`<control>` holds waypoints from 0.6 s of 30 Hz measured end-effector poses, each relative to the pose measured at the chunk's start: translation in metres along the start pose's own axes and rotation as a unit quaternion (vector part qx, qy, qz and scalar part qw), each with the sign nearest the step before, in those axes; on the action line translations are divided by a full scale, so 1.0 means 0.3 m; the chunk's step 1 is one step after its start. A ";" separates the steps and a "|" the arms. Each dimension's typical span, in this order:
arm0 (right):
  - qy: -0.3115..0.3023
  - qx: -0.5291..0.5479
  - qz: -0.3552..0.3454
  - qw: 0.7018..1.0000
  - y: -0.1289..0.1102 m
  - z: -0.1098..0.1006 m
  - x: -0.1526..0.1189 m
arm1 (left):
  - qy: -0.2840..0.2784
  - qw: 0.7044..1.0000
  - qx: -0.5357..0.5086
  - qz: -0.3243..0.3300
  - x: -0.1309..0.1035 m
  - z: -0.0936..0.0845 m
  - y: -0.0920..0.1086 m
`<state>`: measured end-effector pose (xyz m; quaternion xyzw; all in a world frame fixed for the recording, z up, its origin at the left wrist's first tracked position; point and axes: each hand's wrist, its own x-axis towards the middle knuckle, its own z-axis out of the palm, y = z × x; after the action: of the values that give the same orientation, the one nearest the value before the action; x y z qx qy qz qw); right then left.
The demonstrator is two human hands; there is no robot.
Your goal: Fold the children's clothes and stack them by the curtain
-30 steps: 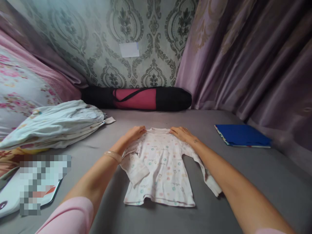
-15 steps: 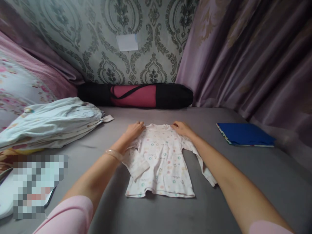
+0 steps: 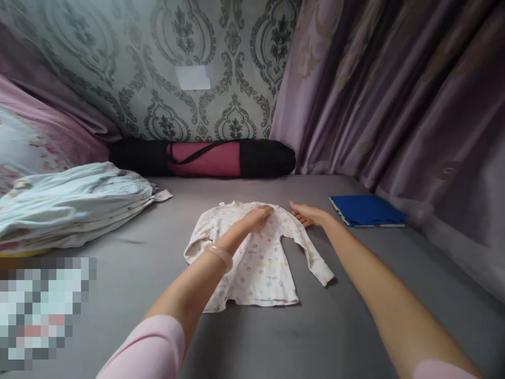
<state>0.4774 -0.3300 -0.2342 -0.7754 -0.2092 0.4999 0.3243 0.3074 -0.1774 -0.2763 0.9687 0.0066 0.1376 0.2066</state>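
- Right now we have a small white printed shirt (image 3: 258, 258) lying flat, front down or up we cannot tell, near the middle of the grey bed (image 3: 355, 326), with its collar toward 12 o'clock and its hem toward 6 o'clock.
- Our left hand (image 3: 258, 217) rests palm down on the upper chest of the shirt, just below the collar, fingers loosely together and flat on the cloth, pinching nothing that we can see.
- A pale bangle (image 3: 220, 256) sits on our left wrist, over the shirt's left half.
- Our right hand (image 3: 310, 215) lies at 2 o'clock from the shirt's middle, just beside the shoulder seam; the fingers are spread and relaxed, holding nothing, and whether the fingertips touch the cloth we cannot tell.
- One sleeve (image 3: 313, 259) runs out toward 4 o'clock, lying straight on the bed; the other sleeve (image 3: 196, 245), at 9 o'clock, is bunched close to the body of the shirt.
- At 2 o'clock, beyond our right hand, a blue folder (image 3: 366, 210) lies flat on the bed, apart from the shirt.
- At 12 o'clock a black and pink rolled bag (image 3: 205, 158) lies along the patterned wall (image 3: 130, 63).
- At 9 to 10 o'clock a pile of pale folded bedding (image 3: 74, 202) sits well apart from the shirt.
- Purple curtains (image 3: 394, 95) hang from 1 to 3 o'clock.
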 end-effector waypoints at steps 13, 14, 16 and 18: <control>-0.096 -0.168 -0.073 0.978 0.185 -0.125 -0.204 | 0.034 0.997 0.058 -0.031 0.010 0.113 0.044; -0.062 -0.161 -0.092 0.981 0.189 -0.141 -0.211 | 0.035 0.997 0.064 -0.035 0.009 0.115 0.051; 0.029 -0.111 -0.141 0.983 0.202 -0.184 -0.215 | 0.034 0.995 0.079 -0.042 0.006 0.118 0.064; 0.121 -0.045 -0.174 0.976 0.225 -0.232 -0.206 | 0.027 0.994 0.096 -0.048 0.002 0.121 0.074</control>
<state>0.5153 -0.4379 -0.2224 -0.7955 -0.3223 0.3283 0.3943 0.3169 -0.2121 -0.2990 0.9785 0.0715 0.1526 0.1185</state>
